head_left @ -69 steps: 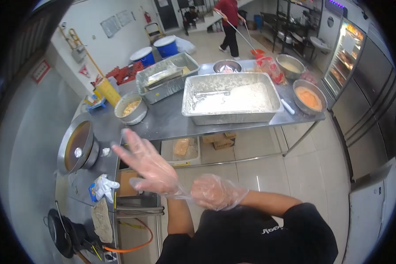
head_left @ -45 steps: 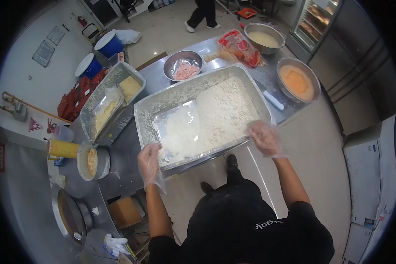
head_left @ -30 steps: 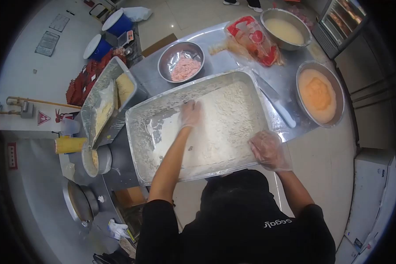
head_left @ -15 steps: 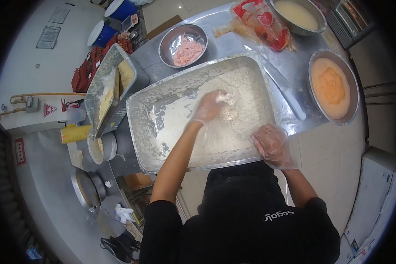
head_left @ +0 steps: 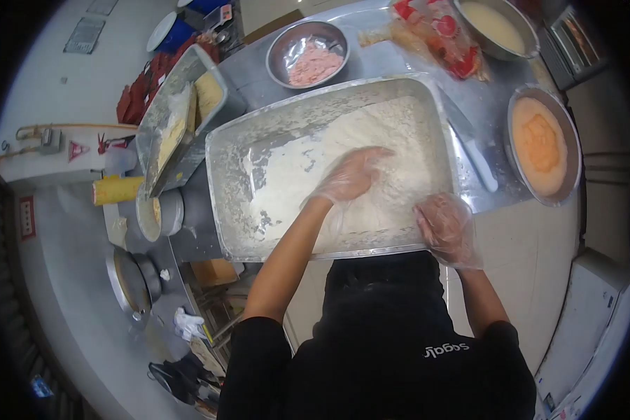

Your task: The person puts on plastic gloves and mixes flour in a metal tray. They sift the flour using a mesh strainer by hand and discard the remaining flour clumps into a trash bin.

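A large metal tray (head_left: pixel 224 217) holds white flour (head_left: pixel 294 175), heaped higher toward its right side. My left hand (head_left: pixel 353 173), in a clear plastic glove, lies in the flour right of the tray's middle, fingers stretched out to the right and nothing visible in its grasp. At the tray's near right corner, my gloved right hand (head_left: pixel 444 227) is curled over the rim. Just beyond the right rim lies a knife with a white handle (head_left: pixel 481 166).
Behind the tray are a bowl of pink food (head_left: pixel 315 63) and a red-printed plastic bag (head_left: pixel 444 35). Bowls of pale liquid (head_left: pixel 493 26) and orange mixture (head_left: pixel 539 143) stand right. A deep tub (head_left: pixel 224 101) and small pot (head_left: pixel 173 211) stand left.
The gloved hands came from above the floor to the tray. My left hand went into the flour and moved right; my right hand settled on the near right corner. The view tilted down.
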A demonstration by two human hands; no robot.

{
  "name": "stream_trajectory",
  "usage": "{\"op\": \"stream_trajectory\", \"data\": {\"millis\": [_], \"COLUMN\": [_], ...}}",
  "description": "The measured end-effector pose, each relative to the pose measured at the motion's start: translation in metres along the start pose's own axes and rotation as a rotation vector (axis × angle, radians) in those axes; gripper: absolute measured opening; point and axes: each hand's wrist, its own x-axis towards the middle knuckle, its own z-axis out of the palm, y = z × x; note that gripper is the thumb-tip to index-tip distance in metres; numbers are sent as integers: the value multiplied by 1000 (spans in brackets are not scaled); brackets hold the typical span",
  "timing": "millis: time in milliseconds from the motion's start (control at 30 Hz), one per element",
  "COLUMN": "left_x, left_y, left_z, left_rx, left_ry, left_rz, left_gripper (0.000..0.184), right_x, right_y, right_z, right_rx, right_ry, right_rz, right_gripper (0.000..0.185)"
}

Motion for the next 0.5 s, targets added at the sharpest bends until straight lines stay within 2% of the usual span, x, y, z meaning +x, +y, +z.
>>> {"op": "stream_trajectory", "data": {"millis": [33,133,233,267,333,433,467,500], "left_x": [-10,-29,-46,-53,-67,-89,-96,-102], "left_y": [2,38,-39,-43,-38,10,5,-9], "left_z": [-4,-27,-16,-11,-6,-19,-18,-10], "left_rx": [100,426,506,468,395,362,394,420], "left_ry": [113,61,394,469,633,315,401,484], "left_rz": [-2,-535,-116,-99,-52,-457,-367,-278], "left_gripper": [37,23,21,21,22,20,21,21], "right_x": [0,4,13,11,5,6,7,5], "right_y": [-1,-2,-1,-2,-4,-12,-17,-19], "right_z": [2,-1,5,8,12,5,3,3], "right_rx": [4,-26,-118,-150,-112,-78,-71,-80], "right_ry": [-4,-72,-37,-12,-108,-269,-322,-274], "right_rz": [10,-1,-78,-102,-23,125,177,176], "right_gripper": [10,12,12,12,8,9,9,10]}}
